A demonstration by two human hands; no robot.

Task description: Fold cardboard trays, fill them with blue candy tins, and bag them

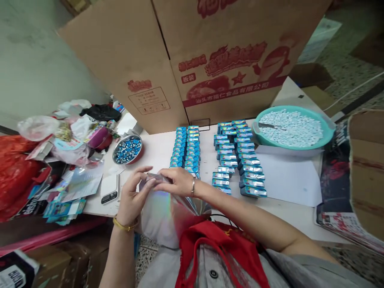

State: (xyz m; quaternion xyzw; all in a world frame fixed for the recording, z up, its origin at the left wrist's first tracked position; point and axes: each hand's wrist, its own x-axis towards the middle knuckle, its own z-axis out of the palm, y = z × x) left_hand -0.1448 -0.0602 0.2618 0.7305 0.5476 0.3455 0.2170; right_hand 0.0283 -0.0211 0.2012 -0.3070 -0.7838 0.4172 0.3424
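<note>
A shiny, silvery iridescent bag (160, 212) hangs in front of my chest, over the table's near edge. My left hand (135, 196) pinches its top edge between thumb and fingers. Close beside it, my right hand (178, 182) grips the same edge from the right. What is inside the bag does not show. Beyond my hands, small blue packs (192, 148) stand in two columns, the nearest partly covered by my right hand. More blue packs (249, 168) with shiny tops form uneven columns to the right.
Left of my hands are a metal bowl (142, 154) of small blue pieces and a small scale (109, 188). A turquoise basin (300, 147) of pale tablets stands back right, by white paper (291, 176). A big cardboard box (168, 88) walls off the back; plastic bags (39, 128) pile up left.
</note>
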